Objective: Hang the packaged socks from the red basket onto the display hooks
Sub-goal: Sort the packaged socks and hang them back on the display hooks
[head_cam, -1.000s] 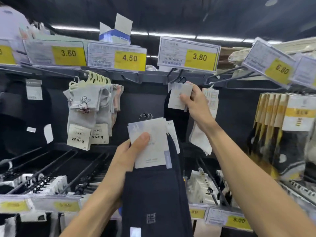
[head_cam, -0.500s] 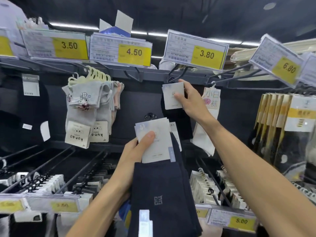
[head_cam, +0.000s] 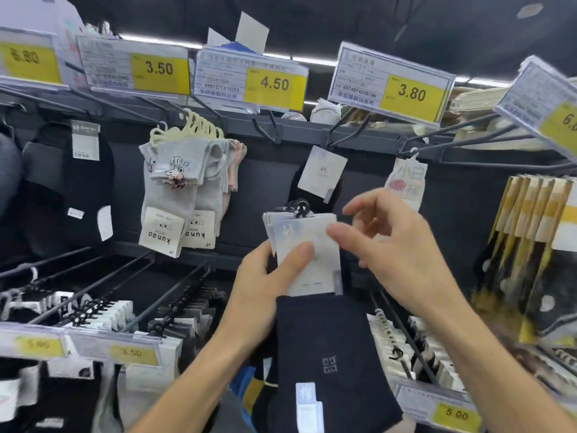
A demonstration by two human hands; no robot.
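Note:
My left hand (head_cam: 265,285) grips a stack of dark navy packaged socks (head_cam: 331,354) by their white card labels (head_cam: 307,254), thumb pressed on the front card. My right hand (head_cam: 390,245) hovers at the stack's upper right, fingers loosely spread, index fingertip touching the top card's edge. One black sock pack with a white card (head_cam: 321,173) hangs tilted on the display hook (head_cam: 343,132) under the 3.80 price tag. The red basket is out of view.
Grey kunao socks (head_cam: 181,189) hang left under the 3.50 tag. A white sock pack (head_cam: 406,182) hangs right of the hook; yellow-banded packs (head_cam: 537,232) fill the far right. Lower hooks (head_cam: 175,295) jut forward with black and white socks. Price tags (head_cam: 390,85) overhang above.
My right hand let go of the sock pack it held up at the hook, which now hangs there, and came down to the stack in my left hand. The view shifted right.

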